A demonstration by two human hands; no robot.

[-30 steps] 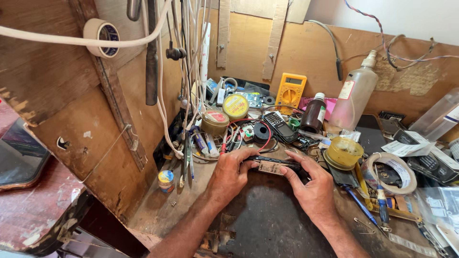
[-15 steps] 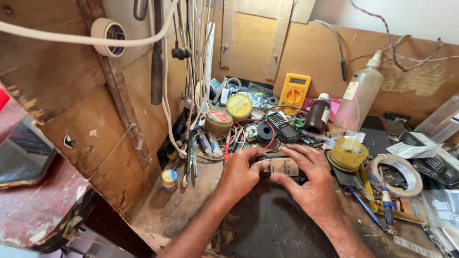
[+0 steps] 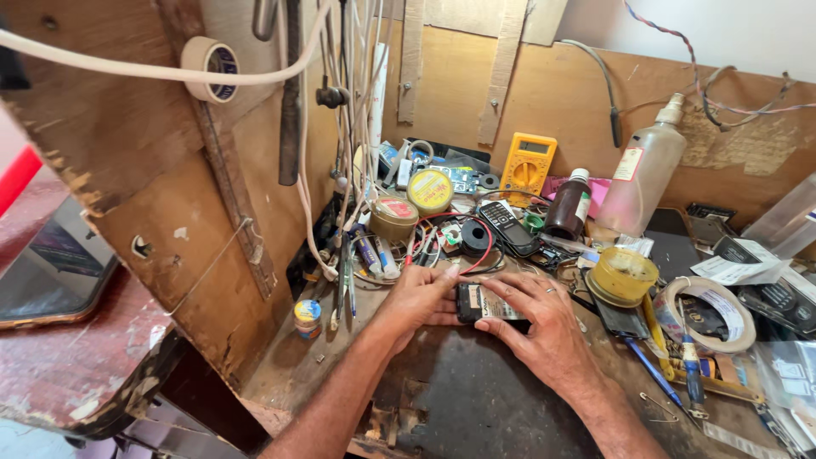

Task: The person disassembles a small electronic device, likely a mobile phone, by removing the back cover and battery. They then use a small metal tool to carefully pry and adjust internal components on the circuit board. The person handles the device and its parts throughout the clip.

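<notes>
Pinching the small black phone (image 3: 486, 303) between left hand (image 3: 416, 299) and right hand (image 3: 544, 327), a slip could knock it into nearby bench (image 3: 476, 399) clutter.

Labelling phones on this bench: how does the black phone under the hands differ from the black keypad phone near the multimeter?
The phone under the hands lies back side up showing a pale label, gripped by the left hand and right hand. The keypad phone lies face up, keys showing, untouched among clutter. Both are small, black and flat on the bench.
</notes>
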